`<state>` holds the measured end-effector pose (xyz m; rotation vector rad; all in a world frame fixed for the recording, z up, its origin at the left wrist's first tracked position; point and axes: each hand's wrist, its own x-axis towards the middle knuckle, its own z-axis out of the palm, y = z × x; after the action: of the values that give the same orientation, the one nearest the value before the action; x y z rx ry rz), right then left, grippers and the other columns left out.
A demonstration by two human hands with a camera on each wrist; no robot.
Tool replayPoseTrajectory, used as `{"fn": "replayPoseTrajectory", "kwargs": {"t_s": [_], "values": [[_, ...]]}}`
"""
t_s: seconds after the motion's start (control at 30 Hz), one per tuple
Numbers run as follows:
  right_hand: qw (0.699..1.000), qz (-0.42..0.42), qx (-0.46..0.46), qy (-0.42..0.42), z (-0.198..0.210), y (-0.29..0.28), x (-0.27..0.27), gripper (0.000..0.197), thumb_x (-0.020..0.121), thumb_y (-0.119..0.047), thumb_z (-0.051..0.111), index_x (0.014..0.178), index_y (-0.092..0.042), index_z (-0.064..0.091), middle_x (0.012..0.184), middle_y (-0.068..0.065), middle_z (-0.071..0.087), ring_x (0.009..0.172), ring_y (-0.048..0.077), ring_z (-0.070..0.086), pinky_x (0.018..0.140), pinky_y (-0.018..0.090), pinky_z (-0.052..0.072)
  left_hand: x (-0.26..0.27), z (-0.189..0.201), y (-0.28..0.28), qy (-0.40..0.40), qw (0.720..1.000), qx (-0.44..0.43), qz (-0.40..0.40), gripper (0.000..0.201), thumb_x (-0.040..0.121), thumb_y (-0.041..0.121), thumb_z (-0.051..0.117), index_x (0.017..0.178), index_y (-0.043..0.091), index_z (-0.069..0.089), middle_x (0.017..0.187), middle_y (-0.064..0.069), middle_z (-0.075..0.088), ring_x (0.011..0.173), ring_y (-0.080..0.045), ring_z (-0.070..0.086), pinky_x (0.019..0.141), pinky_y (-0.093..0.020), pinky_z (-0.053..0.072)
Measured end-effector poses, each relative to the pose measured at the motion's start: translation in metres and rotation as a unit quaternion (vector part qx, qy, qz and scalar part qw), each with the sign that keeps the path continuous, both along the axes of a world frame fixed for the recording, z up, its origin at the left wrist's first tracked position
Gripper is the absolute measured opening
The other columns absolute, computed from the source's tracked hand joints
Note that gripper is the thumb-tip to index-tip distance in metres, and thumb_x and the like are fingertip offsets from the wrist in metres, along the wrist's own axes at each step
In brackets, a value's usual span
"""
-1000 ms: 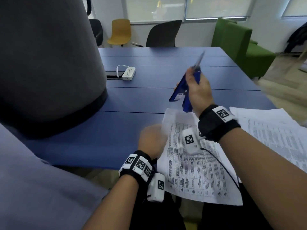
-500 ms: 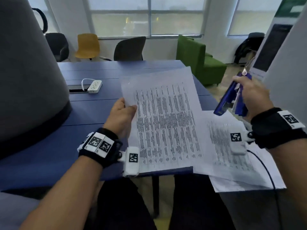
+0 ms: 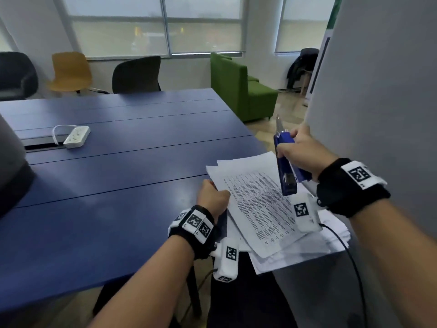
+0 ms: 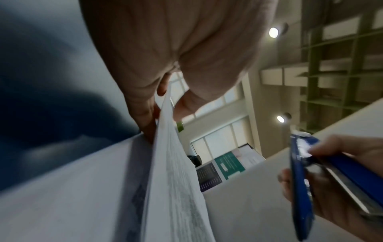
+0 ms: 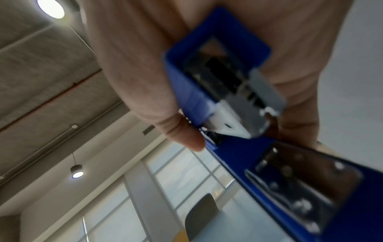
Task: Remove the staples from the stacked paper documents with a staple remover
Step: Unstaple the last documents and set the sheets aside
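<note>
A printed paper document [image 3: 257, 204] lies on top of a loose stack of papers [image 3: 295, 254] at the right front corner of the blue table [image 3: 106, 185]. My left hand [image 3: 212, 200] pinches the top document's left edge, thumb above and fingers below, as the left wrist view shows [image 4: 163, 101]. My right hand [image 3: 302, 152] grips a blue stapler-style staple remover [image 3: 285, 166] above the papers, its metal tip pointing up. The right wrist view shows the tool [image 5: 223, 91] held between thumb and fingers.
A white power strip [image 3: 76, 136] lies on the table's far left by a cable slot. Chairs [image 3: 136, 74] and a green sofa [image 3: 238, 86] stand beyond the table. A grey pillar [image 3: 378, 91] rises close on the right. The paper stack overhangs the table's front edge.
The document that my left hand held up half a second ago now lies on the stack at the right. My right hand with the blue tool moved in over the papers.
</note>
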<state>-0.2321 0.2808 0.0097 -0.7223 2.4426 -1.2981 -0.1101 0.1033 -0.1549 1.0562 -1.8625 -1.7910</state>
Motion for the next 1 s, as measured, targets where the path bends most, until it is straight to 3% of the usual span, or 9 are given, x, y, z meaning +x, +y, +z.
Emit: {"fn": "replayPoseTrajectory", "kwargs": {"t_s": [0.07,0.1,0.17,0.27,0.4,0.57,0.67,0.77,1.0], "values": [[0.998,0.035,0.059,0.004,-0.013,-0.007,0.005,0.033,0.083,-0.019,0.065,0.107,-0.018,0.042,0.095,0.012,0.061,0.076,0.031,0.064,0.061,0.04,0.057,0.021,0.034,0.012,-0.058,0.995,-0.075,-0.024,0.007,0.073,0.02,0.062,0.078,0.016,0.066,0.079,0.003,0.075,0.088,-0.029,0.074,0.082,-0.037,0.059],[0.994,0.055,0.089,0.015,-0.019,-0.012,0.009,0.032,0.082,-0.02,0.068,0.104,-0.018,0.046,0.095,0.012,0.064,0.077,0.031,0.067,0.061,0.041,0.059,0.029,0.044,0.01,-0.098,0.987,-0.123,-0.028,0.009,0.08,0.02,0.062,0.073,0.015,0.062,0.074,0.002,0.07,0.087,-0.03,0.072,0.077,-0.03,0.054],[0.984,0.089,0.147,0.048,-0.027,-0.024,0.019,0.031,0.079,-0.023,0.074,0.101,-0.02,0.052,0.094,0.01,0.067,0.077,0.026,0.068,0.062,0.037,0.059,0.048,0.06,-0.004,-0.161,0.967,-0.194,-0.029,0.007,0.091,0.022,0.06,0.091,0.018,0.066,0.091,-0.006,0.073,0.098,-0.03,0.067,0.084,-0.032,0.05],[0.965,0.142,0.195,0.104,-0.036,-0.052,0.037,0.03,0.08,-0.028,0.076,0.101,-0.02,0.057,0.101,0.006,0.068,0.083,0.023,0.065,0.067,0.031,0.054,0.086,0.059,-0.049,-0.24,0.944,-0.223,-0.031,0.039,0.092,0.028,0.062,0.13,0.018,0.065,0.13,-0.003,0.069,0.12,-0.024,0.063,0.101,-0.027,0.046],[0.939,0.208,0.215,0.168,-0.038,-0.107,0.067,0.033,0.084,-0.031,0.074,0.111,-0.018,0.06,0.111,0.003,0.058,0.101,0.025,0.057,0.076,0.028,0.044,0.15,0.055,-0.089,-0.36,0.885,-0.29,-0.054,0.043,0.091,0.03,0.062,0.134,0.021,0.064,0.14,-0.001,0.063,0.131,-0.027,0.055,0.108,-0.031,0.044],[0.903,0.262,0.279,0.196,-0.053,-0.188,0.108,0.03,0.081,-0.027,0.073,0.104,-0.009,0.065,0.1,0.007,0.065,0.091,0.028,0.061,0.07,0.028,0.048,0.203,0.062,-0.117,-0.455,0.84,-0.286,-0.077,0.067,0.087,0.05,0.071,0.149,0.039,0.048,0.156,0.001,0.047,0.143,-0.028,0.043,0.115,-0.033,0.039],[0.89,0.25,0.318,0.212,-0.069,-0.219,0.117,0.023,0.081,-0.025,0.072,0.083,-0.009,0.055,0.087,0.009,0.057,0.08,0.031,0.061,0.067,0.03,0.047,0.21,0.069,-0.129,-0.468,0.837,-0.269,-0.091,0.077,0.08,0.049,0.08,0.149,0.04,0.047,0.152,0.002,0.052,0.136,-0.023,0.052,0.109,-0.03,0.045],[0.885,0.233,0.341,0.216,-0.078,-0.24,0.111,0.025,0.074,-0.021,0.075,0.069,-0.015,0.051,0.072,0.006,0.055,0.059,0.024,0.057,0.063,0.032,0.05,0.208,0.071,-0.138,-0.481,0.826,-0.272,-0.108,0.084,0.069,0.048,0.088,0.144,0.044,0.052,0.138,0.001,0.063,0.119,-0.02,0.064,0.102,-0.031,0.051],[0.901,0.189,0.328,0.212,-0.089,-0.268,0.085,0.022,0.086,-0.026,0.062,0.073,-0.012,0.051,0.072,0.008,0.056,0.058,0.022,0.051,0.052,0.026,0.037,0.206,0.081,-0.155,-0.478,0.827,-0.272,-0.116,0.06,0.073,0.042,0.086,0.13,0.04,0.068,0.128,0.012,0.069,0.106,-0.013,0.063,0.088,-0.02,0.048]]}}
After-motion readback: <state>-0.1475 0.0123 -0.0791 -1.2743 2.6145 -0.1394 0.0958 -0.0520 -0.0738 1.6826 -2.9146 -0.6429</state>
